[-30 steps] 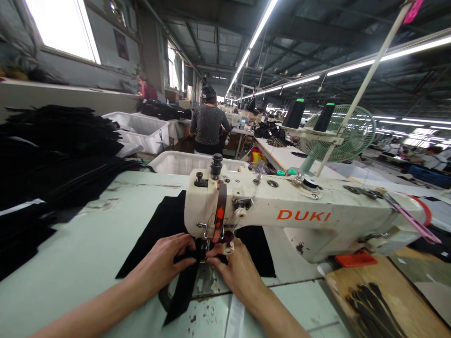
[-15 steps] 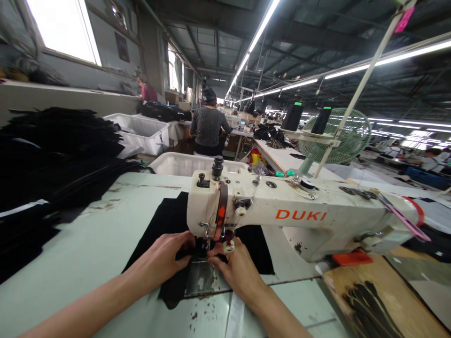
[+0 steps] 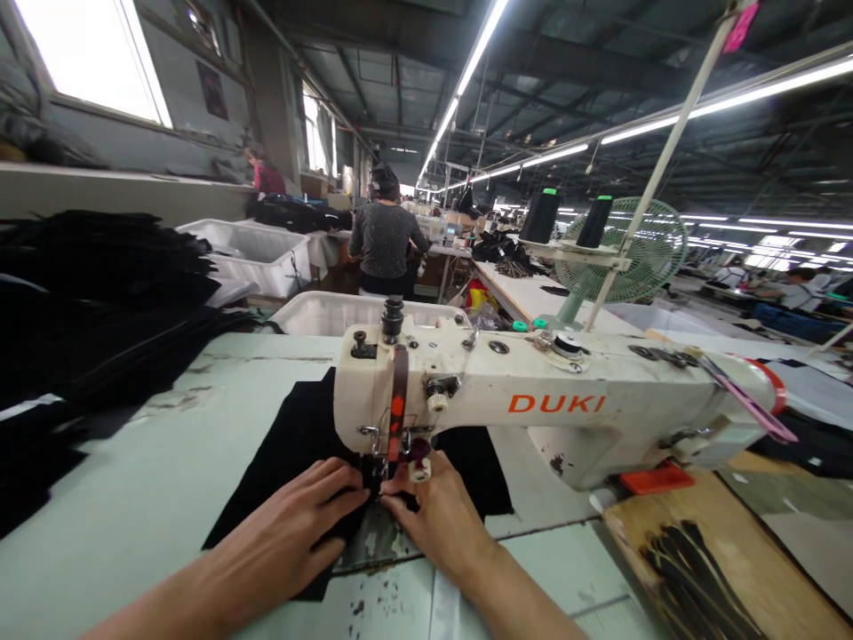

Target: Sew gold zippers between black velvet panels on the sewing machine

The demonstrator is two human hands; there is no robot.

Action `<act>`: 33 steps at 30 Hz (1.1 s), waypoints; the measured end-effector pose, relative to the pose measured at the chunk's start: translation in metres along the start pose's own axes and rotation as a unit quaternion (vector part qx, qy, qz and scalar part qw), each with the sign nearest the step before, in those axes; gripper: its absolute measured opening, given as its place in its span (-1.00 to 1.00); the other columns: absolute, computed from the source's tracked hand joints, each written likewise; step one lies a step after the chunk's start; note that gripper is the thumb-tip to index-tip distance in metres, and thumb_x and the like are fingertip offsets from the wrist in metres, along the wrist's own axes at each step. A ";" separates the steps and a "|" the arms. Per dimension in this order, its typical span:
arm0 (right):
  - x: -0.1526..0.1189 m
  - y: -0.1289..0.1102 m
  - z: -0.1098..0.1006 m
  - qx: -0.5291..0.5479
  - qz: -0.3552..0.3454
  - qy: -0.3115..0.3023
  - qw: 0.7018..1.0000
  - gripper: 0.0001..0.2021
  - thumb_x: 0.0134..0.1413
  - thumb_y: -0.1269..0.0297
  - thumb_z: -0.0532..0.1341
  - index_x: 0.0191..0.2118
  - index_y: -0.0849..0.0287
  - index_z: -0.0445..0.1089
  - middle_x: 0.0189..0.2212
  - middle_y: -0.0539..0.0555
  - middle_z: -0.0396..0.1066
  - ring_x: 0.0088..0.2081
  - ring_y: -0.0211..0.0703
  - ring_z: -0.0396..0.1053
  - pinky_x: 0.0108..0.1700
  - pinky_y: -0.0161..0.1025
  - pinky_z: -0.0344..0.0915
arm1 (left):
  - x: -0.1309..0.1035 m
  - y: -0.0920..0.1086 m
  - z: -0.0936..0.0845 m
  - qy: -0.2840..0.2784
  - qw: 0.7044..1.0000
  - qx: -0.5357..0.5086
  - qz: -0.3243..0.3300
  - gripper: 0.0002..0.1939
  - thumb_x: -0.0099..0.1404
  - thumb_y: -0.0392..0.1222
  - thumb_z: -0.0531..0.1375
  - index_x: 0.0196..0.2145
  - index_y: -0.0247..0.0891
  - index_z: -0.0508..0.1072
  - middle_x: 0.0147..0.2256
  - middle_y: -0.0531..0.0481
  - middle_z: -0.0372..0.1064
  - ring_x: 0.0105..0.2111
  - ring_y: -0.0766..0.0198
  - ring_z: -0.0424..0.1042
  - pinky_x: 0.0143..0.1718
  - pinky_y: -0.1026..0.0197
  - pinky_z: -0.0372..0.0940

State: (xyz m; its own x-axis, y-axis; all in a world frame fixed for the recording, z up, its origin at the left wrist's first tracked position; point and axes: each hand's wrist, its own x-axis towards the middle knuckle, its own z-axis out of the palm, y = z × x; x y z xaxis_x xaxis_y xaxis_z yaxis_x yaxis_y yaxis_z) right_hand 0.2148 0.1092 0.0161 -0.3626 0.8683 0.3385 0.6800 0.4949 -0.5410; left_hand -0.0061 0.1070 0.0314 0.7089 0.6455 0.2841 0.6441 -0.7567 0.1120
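A white sewing machine (image 3: 566,400) marked DUKI stands on the pale green table. Black fabric (image 3: 276,458) lies under its needle area and shows on both sides of the machine head. My left hand (image 3: 299,524) rests on the fabric left of the needle, fingers spread and pointing toward the presser foot. Just right of the needle, my right hand (image 3: 436,516) has thumb and index finger pinched together at the fabric's edge. The machine head partly hides the fingertips and the needle.
Black fabric stacks (image 3: 99,302) cover the table's left side. Behind the machine are white bins (image 3: 320,311) and a seated person (image 3: 385,231). A wooden tray (image 3: 626,533) with dark strips is at lower right; thread cones (image 3: 541,215) and a green fan (image 3: 657,244) stand behind.
My left hand has shifted left and nearer, its fingers now flatter on the fabric. The fabric's left part has turned a little with it. The whole view has moved slightly.
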 end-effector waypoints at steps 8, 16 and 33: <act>-0.003 -0.010 0.004 -0.001 0.076 0.030 0.997 -0.75 -0.04 0.50 0.43 -0.20 0.10 0.55 -0.11 0.09 0.50 -0.04 0.04 0.42 0.04 -0.10 0.31 | -0.002 -0.005 0.026 0.090 0.993 0.048 0.062 -0.63 0.37 -0.42 -0.04 -0.05 -0.18 0.47 -0.26 -0.04 0.53 -0.30 0.14 0.50 -0.23 0.18 0.41; -0.007 -0.011 0.008 -0.004 0.034 0.006 0.999 -0.73 0.10 0.53 0.28 -0.13 0.05 0.55 -0.11 0.09 0.50 -0.03 0.09 0.41 0.06 0.02 0.32 | 0.001 0.008 0.008 0.099 0.992 0.055 0.062 -0.64 0.37 -0.43 -0.04 -0.04 -0.19 0.44 -0.22 -0.07 0.53 -0.25 0.10 0.49 -0.19 0.15 0.40; -0.003 -0.016 0.016 -0.085 0.036 0.020 0.996 -0.81 -0.01 0.56 0.36 -0.34 0.09 0.49 -0.25 0.06 0.52 -0.16 0.07 0.45 -0.08 -0.06 0.39 | -0.008 -0.004 0.040 0.044 0.996 -0.050 -0.054 -0.36 -0.09 -0.52 0.11 -0.07 -0.05 0.53 -0.18 -0.03 0.47 -0.15 0.04 0.43 -0.09 0.03 0.37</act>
State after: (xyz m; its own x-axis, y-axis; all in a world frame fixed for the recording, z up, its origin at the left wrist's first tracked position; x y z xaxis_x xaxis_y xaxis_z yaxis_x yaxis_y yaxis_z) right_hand 0.1950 0.0997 0.0116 -0.2860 0.8977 0.3351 0.8026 0.4155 -0.4281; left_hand -0.0028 0.1087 -0.0099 0.6053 0.7161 0.3475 0.6806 -0.6920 0.2406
